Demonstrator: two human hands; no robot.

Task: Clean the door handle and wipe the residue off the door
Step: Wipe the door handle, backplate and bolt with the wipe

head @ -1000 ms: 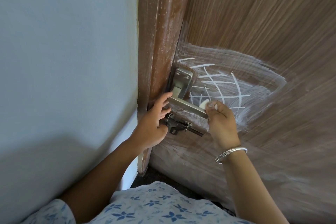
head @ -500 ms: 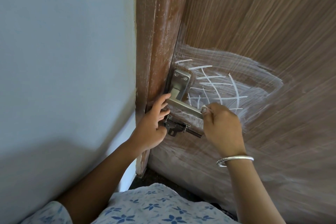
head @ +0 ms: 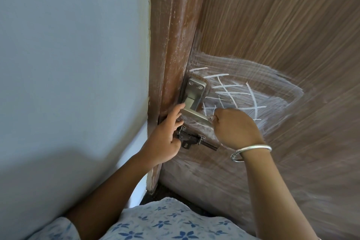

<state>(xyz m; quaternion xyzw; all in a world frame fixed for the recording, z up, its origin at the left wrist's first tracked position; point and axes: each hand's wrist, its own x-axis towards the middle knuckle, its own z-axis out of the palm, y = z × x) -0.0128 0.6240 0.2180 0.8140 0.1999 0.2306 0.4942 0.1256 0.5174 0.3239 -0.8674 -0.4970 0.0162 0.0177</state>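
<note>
Reaching in from both sides, the person had the door handle caught between two hands. The lever's long axis ran from about ten o'clock, where it met the steel backplate, down to about four o'clock at its free end. The left hand sat at the lever's pivot end, fingers loosely spread, fingertips touching the metal, gripping nothing. The right hand was clenched at the free end, knuckles outward; something small and pale showed at its fingertips against the lever's tip, though whether that was chalk or a wad of wiping material could not be told. White scrawled lines and a hazy smear covered the door at one to two o'clock from the right hand, just beside it. A dark sliding bolt lay under the lever, between the wrists. Judging by this, the right hand was nearer the residue, and any wiping stroke would travel up and right.
</note>
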